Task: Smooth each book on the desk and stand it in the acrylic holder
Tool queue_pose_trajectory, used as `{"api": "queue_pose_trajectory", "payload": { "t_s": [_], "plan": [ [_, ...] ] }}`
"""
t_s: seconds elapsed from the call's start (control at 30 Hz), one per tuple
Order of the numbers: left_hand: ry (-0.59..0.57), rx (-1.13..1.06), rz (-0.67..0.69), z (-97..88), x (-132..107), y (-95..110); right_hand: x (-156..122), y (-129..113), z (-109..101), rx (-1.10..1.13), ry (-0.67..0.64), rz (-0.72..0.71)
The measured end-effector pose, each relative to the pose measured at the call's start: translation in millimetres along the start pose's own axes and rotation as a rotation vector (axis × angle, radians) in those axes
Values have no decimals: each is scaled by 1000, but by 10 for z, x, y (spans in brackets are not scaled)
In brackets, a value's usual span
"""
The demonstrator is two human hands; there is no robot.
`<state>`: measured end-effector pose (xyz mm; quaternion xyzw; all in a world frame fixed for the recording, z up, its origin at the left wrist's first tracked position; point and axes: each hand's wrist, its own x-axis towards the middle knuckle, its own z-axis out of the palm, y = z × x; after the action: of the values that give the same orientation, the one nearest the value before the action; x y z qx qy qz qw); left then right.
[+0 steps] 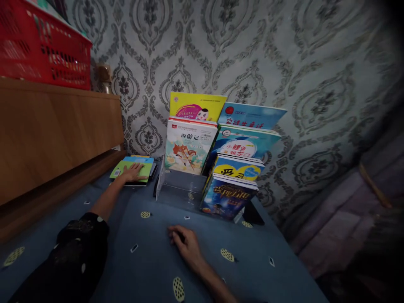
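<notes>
My left hand (132,172) lies flat with fingers spread on a green-covered book (121,168). That book tops a small pile of books at the left, beside the wooden furniture. My right hand (187,245) rests loosely curled above the blue patterned cloth, in front of the clear book stand (179,193), with nothing visible in it. In the stand's left part, a white picture book (189,145) leans before a yellow one (192,105). On the right, blue books (243,143), a yellow-and-blue one (229,170) and a dark blue book (225,198) stand in stepped rows.
A wooden cabinet (57,134) borders the left side, with a red plastic basket (59,50) on top. Patterned wallpaper (189,50) covers the wall behind. At the right hangs a greyish curtain-like fabric (334,219). The blue cloth (145,261) covers the surface in front.
</notes>
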<state>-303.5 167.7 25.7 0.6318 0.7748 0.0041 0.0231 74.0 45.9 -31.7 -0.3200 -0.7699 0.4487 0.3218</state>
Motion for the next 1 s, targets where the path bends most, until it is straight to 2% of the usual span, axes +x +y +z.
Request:
{"api": "queue_pose_trajectory", "payload": {
  "t_s": [0.13,0.27,0.57,0.77,1.0],
  "plan": [
    [-125,78,69,-37,-113,-9,11,15,8,-6,3,-20],
    [-152,135,93,-39,-204,58,15,-18,4,15,-11,-35],
    [-92,275,184,-43,-507,293,18,-44,9,-2,-9,-20],
    [-54,366,189,-27,-537,416,13,-51,17,-1,-15,-26],
    [-8,317,167,20,-588,444,18,-34,16,-14,0,-39]
  ]
}}
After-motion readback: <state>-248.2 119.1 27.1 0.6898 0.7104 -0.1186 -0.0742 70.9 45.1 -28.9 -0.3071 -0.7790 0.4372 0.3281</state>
